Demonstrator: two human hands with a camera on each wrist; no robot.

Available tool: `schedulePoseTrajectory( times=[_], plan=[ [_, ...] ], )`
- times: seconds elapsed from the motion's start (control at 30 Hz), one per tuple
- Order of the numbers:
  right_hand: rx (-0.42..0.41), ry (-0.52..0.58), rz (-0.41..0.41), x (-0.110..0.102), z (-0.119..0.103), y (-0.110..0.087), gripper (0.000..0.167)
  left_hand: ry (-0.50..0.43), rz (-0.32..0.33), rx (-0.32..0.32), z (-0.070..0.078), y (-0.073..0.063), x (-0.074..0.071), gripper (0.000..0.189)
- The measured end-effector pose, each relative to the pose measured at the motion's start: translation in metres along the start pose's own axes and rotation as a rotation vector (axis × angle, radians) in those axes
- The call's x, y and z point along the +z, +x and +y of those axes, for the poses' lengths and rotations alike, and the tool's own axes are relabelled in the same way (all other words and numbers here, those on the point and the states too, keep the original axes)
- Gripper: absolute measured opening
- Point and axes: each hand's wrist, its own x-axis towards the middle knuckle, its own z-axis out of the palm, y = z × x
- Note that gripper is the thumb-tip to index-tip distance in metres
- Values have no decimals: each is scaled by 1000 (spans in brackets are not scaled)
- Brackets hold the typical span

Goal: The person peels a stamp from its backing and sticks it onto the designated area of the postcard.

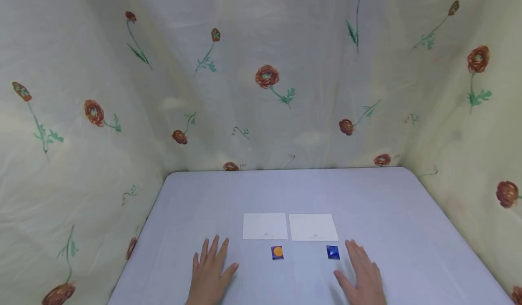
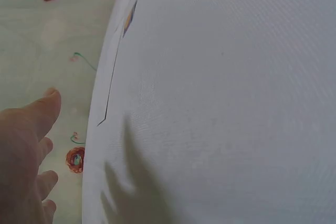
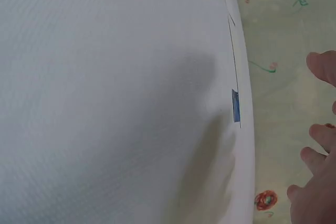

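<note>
Two white rectangular cards lie side by side on the table, a left card (image 1: 265,225) and a right card (image 1: 313,227), with a narrow gap between them. Below the left one is a small square (image 1: 277,252) with an orange disc on dark blue. A second small square, blue (image 1: 333,252), lies below the right card's outer corner. My left hand (image 1: 210,271), fingers spread, is left of the cards and holds nothing. To the right of the blue square is my right hand (image 1: 361,275), thumb apart from the extended fingers, also holding nothing.
A pale cloth covers the table (image 1: 195,191), whose far corners are rounded. Floral curtains (image 1: 302,137) hang behind it and along both sides, close to its edges. Shadows of the hands fall on the tabletop in both wrist views.
</note>
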Motion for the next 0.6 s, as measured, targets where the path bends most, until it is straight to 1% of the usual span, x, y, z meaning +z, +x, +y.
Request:
schedulePoseTrajectory(
  times=[0.1,0.27,0.4,0.53,0.6],
  plan=[
    [-58,29,59,3,-2,-1,83,-21,-20,-6,0,0,0,69],
    [-174,62,119,9,-4,1,81,-57,-48,-2,-2,0,4,69],
    [-270,51,185,14,-7,3,83,-56,-38,11,-2,0,8,69],
    [-395,77,273,23,-7,6,82,-65,-34,28,-1,1,13,68],
    [-436,85,293,27,-7,6,82,-68,-38,32,-1,1,14,68]
  ],
)
